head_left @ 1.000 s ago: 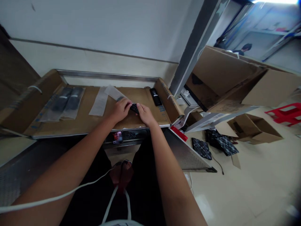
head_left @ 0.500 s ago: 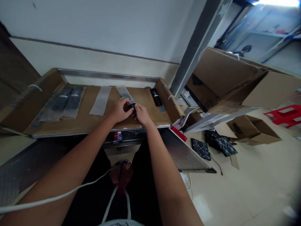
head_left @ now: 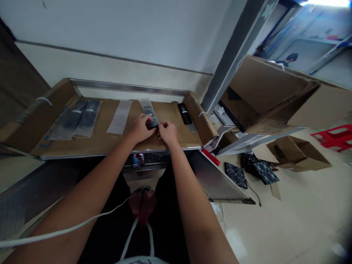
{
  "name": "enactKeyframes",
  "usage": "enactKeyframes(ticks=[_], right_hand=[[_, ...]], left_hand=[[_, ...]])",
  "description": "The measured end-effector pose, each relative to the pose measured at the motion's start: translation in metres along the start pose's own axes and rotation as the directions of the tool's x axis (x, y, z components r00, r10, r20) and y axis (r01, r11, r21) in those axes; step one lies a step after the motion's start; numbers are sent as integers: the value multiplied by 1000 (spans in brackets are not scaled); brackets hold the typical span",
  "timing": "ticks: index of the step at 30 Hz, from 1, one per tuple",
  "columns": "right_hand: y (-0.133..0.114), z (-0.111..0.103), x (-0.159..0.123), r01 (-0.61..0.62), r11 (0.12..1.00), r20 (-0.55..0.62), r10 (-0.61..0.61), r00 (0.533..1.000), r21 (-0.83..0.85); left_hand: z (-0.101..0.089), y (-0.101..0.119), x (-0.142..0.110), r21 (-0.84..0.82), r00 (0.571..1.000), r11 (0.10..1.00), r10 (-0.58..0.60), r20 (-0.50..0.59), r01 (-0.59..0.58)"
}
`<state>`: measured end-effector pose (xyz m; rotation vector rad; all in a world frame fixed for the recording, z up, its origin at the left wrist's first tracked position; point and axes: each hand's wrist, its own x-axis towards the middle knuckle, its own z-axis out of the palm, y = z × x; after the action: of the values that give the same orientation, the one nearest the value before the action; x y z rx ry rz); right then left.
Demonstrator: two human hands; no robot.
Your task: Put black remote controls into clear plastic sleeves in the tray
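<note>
Where hands (head_left: 155, 129) meet, bagged remote (head_left: 150, 114) pinched

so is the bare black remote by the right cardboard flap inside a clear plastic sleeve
No, the bare black remote lies unwrapped on the brown cardboard sheet.

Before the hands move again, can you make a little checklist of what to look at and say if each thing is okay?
1. Both hands on the bagged remote: ok, left hand and right hand meet at its near end.
2. Remote fully inside its clear sleeve: cannot tell, fingers cover the opening.
3. Empty sleeve within reach: ok, lies flat left of the hands.
4. Bare remote waiting: ok, lies to the right.
5. Packed remotes set aside: ok, far left.
6. Firm grip: cannot tell.
</note>
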<state>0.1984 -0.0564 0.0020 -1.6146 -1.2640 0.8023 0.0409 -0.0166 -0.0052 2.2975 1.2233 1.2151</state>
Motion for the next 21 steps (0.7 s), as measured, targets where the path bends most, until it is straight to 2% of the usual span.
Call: enactKeyframes(ticks=[3,6,16,21], right_hand=[[3,1,1,23,996,42,-26,999,82],[6,1,2,67,997,98,-71,993,45],[4,2,0,70,998,34,-70,997,-6],[2,3,1,146,981,-20,-150,989,-128]], left_hand=[[-1,-2,0,23,999,999,-43,-3,44],[-3,-1,-1,-13,996,997,-70,56,71],[-9,5,-2,-91,991,990,-103,89,111],[-9,6,-2,-90,993,990,-101,69,107]])
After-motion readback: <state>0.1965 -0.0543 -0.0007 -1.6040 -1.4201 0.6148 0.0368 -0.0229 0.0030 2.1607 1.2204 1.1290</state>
